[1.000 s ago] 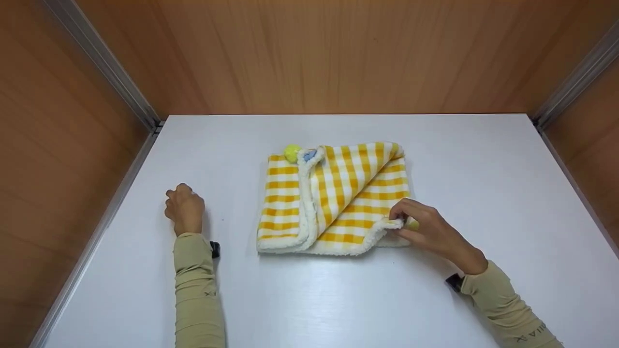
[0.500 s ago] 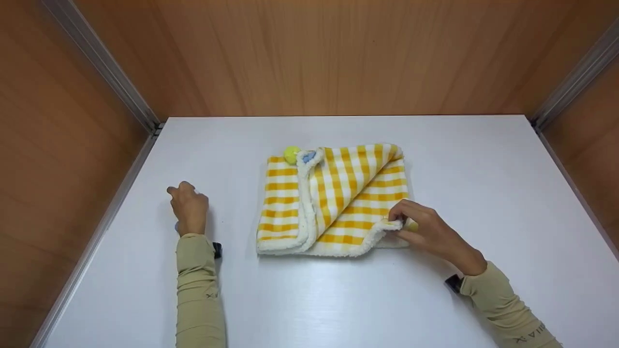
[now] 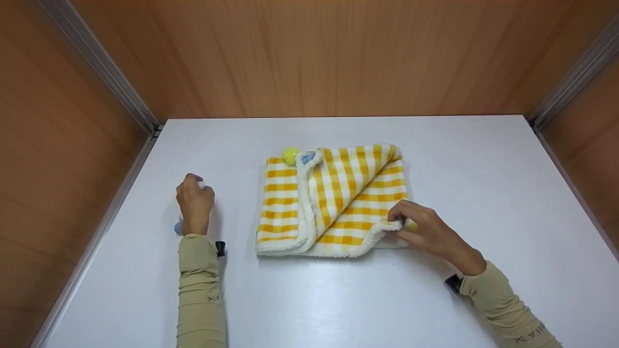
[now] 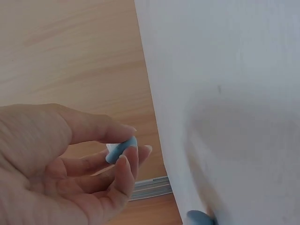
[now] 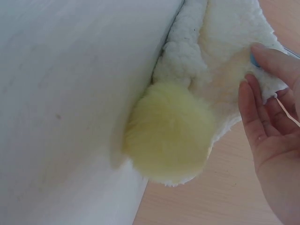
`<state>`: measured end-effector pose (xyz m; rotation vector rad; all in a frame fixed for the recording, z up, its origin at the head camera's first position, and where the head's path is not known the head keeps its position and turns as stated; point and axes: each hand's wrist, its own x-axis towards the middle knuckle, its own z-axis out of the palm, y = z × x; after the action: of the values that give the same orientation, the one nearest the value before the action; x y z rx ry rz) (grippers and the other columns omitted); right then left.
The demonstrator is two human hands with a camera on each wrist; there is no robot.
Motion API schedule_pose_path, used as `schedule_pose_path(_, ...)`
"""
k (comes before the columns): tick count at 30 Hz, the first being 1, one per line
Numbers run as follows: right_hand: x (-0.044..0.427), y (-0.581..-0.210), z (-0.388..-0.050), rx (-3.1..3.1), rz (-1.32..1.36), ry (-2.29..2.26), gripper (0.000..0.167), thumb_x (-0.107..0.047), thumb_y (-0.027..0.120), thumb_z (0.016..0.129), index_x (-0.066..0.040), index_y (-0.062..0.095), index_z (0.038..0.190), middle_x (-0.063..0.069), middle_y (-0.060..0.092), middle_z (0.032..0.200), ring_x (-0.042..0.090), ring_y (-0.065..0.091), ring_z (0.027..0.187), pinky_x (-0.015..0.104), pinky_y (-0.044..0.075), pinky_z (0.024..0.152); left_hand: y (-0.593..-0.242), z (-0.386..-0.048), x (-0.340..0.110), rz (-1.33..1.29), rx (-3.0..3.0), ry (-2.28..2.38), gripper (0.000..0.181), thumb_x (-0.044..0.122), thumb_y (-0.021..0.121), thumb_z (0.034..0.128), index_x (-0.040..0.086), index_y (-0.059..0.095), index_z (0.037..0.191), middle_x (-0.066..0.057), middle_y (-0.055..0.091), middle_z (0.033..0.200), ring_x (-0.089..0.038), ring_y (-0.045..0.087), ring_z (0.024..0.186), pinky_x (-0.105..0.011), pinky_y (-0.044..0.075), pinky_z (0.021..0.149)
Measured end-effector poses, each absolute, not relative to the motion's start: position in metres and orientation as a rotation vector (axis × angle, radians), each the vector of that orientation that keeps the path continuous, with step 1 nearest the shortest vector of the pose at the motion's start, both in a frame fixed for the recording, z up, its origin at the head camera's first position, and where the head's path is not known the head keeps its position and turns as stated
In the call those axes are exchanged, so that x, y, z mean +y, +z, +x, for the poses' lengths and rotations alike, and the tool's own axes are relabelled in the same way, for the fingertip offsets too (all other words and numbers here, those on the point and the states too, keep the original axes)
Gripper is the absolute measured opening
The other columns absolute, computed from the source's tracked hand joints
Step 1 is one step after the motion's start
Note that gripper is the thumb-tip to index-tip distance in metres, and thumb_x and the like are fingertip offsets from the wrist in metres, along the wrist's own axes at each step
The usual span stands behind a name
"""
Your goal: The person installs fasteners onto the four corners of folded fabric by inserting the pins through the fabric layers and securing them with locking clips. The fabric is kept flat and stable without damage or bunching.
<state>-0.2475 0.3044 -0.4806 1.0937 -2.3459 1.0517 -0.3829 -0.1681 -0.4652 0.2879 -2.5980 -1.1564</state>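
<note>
Head view: a yellow-checked blanket (image 3: 346, 188) lies on the bench (image 3: 309, 304), right hand (image 3: 430, 232) pinching its four-o'clock corner (image 3: 379, 228), left hand (image 3: 195, 205) at nine. Left wrist: it pinches a blue-and-white piece (image 4: 123, 149). Right wrist: a yellow pompom (image 5: 168, 133), eight o'clock from the hand.

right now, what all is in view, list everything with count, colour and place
table: one, white, under everything
checked cloth: one, yellow and white, folded mid-table
pompoms: two, yellow, at the cloth's far left and near right
blue piece: one, blue, beside the far pompom
blue spot: one, blue, at the pinched cloth corner
held object: one, blue and white, above the table's left
small object: one, blue, table's left
wooden panels: three, brown, back and both sides
sleeves: two, khaki, forearms
black devices: two, black, beside the sleeves
left hand: one, bare, pinching the held object
right hand: one, bare, pinching the cloth
</note>
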Motion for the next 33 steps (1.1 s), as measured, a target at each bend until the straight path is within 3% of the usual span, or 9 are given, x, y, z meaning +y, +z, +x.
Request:
schedule_pose_path(9, 0.304, -0.48, -0.247, -2.343, 1.109, 1.067, 0.039, 0.016, 0.08, 0.078, -0.007, 0.062, 0.102, 0.002, 0.061, 0.098, 0.015, 0.056, 0.085, 0.018, 0.044, 0.077, -0.449, -0.379, -0.149, 0.216, -2.589, -1.204, 0.027, -0.01, 0.054, 0.0913, -0.016, 0.061, 0.117, -0.036, 0.063, 0.118, -0.049, 0.061, 0.109, -0.057, 0.051, 0.092)
schedule_pose_path(17, 0.303, -0.481, -0.248, -2.329, 1.115, 1.073, 0.038, 0.016, 0.081, 0.078, -0.007, 0.062, 0.102, 0.003, 0.061, 0.096, 0.016, 0.055, 0.084, 0.023, 0.044, 0.074, -0.441, -0.375, -0.123, 0.084, -2.58, -1.157, 0.024, -0.011, 0.059, 0.0908, -0.014, 0.064, 0.114, -0.032, 0.067, 0.106, -0.039, 0.062, 0.091, -0.051, 0.051, 0.079)
schedule_pose_path(24, 0.303, -0.481, -0.248, -2.327, 1.115, 1.071, 0.037, 0.015, 0.08, 0.079, -0.008, 0.063, 0.102, 0.002, 0.062, 0.097, 0.016, 0.055, 0.083, 0.02, 0.044, 0.075, -0.439, -0.369, -0.102, -0.003, -2.604, -1.166, 0.022, -0.007, 0.061, 0.0932, -0.01, 0.064, 0.115, -0.026, 0.065, 0.101, -0.035, 0.059, 0.09, -0.045, 0.051, 0.079)
schedule_pose_path(33, 0.304, -0.481, -0.247, -2.328, 1.117, 1.077, 0.038, 0.019, 0.077, 0.079, -0.007, 0.062, 0.102, 0.003, 0.061, 0.097, 0.016, 0.055, 0.084, 0.02, 0.044, 0.076, -0.43, -0.359, -0.081, -0.175, -2.593, -1.207, 0.02, -0.005, 0.065, 0.0929, -0.007, 0.07, 0.112, -0.024, 0.063, 0.101, -0.036, 0.065, 0.091, -0.045, 0.054, 0.076)
